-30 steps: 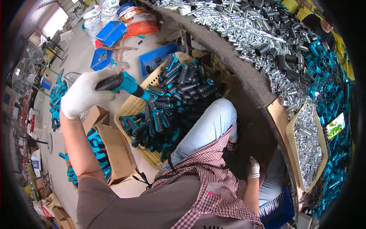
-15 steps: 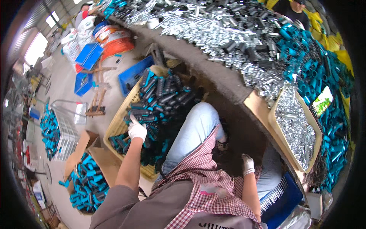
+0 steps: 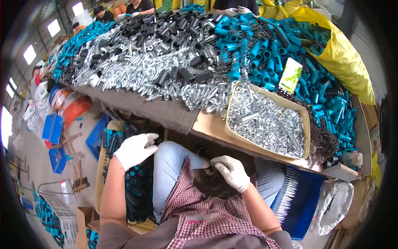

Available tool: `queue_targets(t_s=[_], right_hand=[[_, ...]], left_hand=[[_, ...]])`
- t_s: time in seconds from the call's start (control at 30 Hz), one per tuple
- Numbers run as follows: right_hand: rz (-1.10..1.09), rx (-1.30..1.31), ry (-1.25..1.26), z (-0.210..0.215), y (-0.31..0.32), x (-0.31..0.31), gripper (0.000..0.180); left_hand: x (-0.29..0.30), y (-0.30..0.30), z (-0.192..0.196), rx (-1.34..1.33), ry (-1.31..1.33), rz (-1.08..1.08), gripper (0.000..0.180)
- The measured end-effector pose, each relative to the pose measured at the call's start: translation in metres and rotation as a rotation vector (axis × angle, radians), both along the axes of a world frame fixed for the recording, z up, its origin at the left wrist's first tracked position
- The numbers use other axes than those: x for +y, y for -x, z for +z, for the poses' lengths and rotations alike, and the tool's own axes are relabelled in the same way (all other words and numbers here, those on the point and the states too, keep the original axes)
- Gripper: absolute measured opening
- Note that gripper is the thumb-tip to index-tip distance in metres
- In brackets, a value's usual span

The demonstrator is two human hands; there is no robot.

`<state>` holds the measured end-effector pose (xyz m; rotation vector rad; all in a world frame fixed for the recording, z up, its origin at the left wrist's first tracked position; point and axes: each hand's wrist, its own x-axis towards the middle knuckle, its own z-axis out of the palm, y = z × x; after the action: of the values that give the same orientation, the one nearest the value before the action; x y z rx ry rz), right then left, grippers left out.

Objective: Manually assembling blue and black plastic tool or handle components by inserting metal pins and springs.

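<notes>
My left hand (image 3: 136,150), in a white glove, is above a yellow crate (image 3: 100,182) filled with black-and-teal tool handles (image 3: 134,186), next to my left knee. Its fingers stretch rightward, a little apart, and nothing shows between them. In front of my lap, my right hand (image 3: 233,172), also gloved, is closed with thumb and fingers drawn together. Whether a small thing is between its fingertips is hidden. Beyond it, on the table edge, stands a cream tray (image 3: 307,137) heaped with small shiny metal parts (image 3: 265,118).
The table carries piles of metal bits (image 3: 141,68), black sleeves (image 3: 182,76) and teal tubular casings (image 3: 269,58). A lit phone (image 3: 291,74) leans behind the tray. A blue bin (image 3: 304,203) with a row of metal rods is by my right leg. Other people (image 3: 141,6) work across the table.
My view has swung toward the table. My left hand has lifted from the handles in the crate, apparently empty. My right hand has come up and forward from beside my lap.
</notes>
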<state>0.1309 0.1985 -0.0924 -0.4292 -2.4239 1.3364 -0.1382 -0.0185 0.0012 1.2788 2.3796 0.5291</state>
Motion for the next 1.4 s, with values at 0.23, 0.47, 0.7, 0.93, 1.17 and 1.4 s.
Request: queue_targets(t_s=[0.23, 0.47, 0.7, 0.93, 1.17, 1.4], right_hand=[[-0.006, 0.343, -0.401, 0.084, 0.002, 0.017, 0.019], [-0.381, 0.235, -0.827, 0.104, 0.009, 0.085, 0.038], [-0.378, 0.085, -0.746, 0.101, 0.017, 0.087, 0.041], [-0.426, 0.108, -0.709, 0.095, 0.019, 0.086, 0.030], [-0.430, 0.157, -0.677, 0.089, 0.016, 0.089, 0.034], [-0.560, 0.366, -0.589, 0.095, 0.003, 0.088, 0.021]], left_hand=[[0.094, 0.000, 0.059, 0.158, -0.011, -0.337, 0.050], [0.168, 0.104, 0.093, 0.206, -0.174, -0.242, 0.048], [0.262, 0.216, 0.041, 0.504, 0.020, -0.014, 0.038], [0.304, 0.249, 0.011, 0.549, 0.050, 0.268, 0.036], [0.319, 0.237, 0.019, 0.541, 0.155, 0.304, 0.030], [0.317, 0.237, 0.016, 0.472, 0.183, 0.190, 0.034]])
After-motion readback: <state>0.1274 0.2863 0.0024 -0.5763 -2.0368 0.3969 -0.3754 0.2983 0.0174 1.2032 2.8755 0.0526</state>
